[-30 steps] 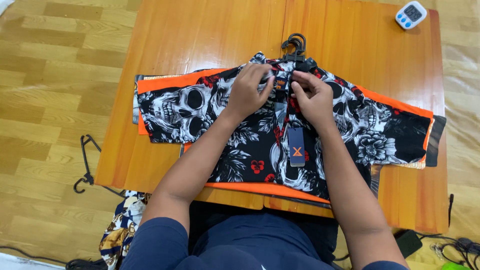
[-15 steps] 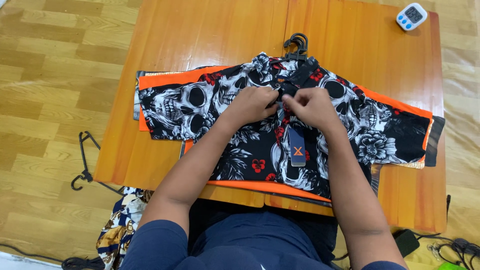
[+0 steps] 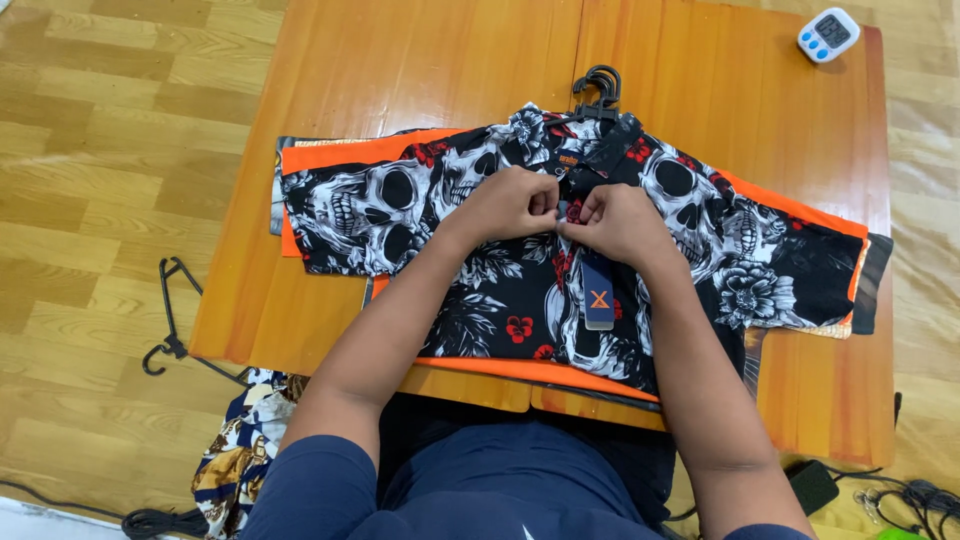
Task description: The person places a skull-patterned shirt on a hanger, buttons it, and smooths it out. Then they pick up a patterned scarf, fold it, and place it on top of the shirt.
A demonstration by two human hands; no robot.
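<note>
A black shirt [image 3: 500, 290] printed with white skulls and red flowers lies flat on top of a stack of shirts on the orange wooden table [image 3: 420, 70]. My left hand [image 3: 510, 203] and my right hand [image 3: 618, 222] meet at the shirt's front opening just below the collar, fingers pinched on the fabric there. A dark blue hang tag [image 3: 598, 292] with an orange mark dangles below my right hand. Black hanger hooks [image 3: 598, 90] stick out above the collar.
An orange shirt [image 3: 340, 157] peeks out beneath the top one. A white digital timer [image 3: 828, 33] sits at the table's far right corner. A black hanger [image 3: 170, 320] lies on the wooden floor to the left, patterned cloth [image 3: 235, 460] near my knee, cables [image 3: 900, 490] at right.
Both hands slid down from the collar to the shirt's front just below it and drew closer together, pinching the fabric.
</note>
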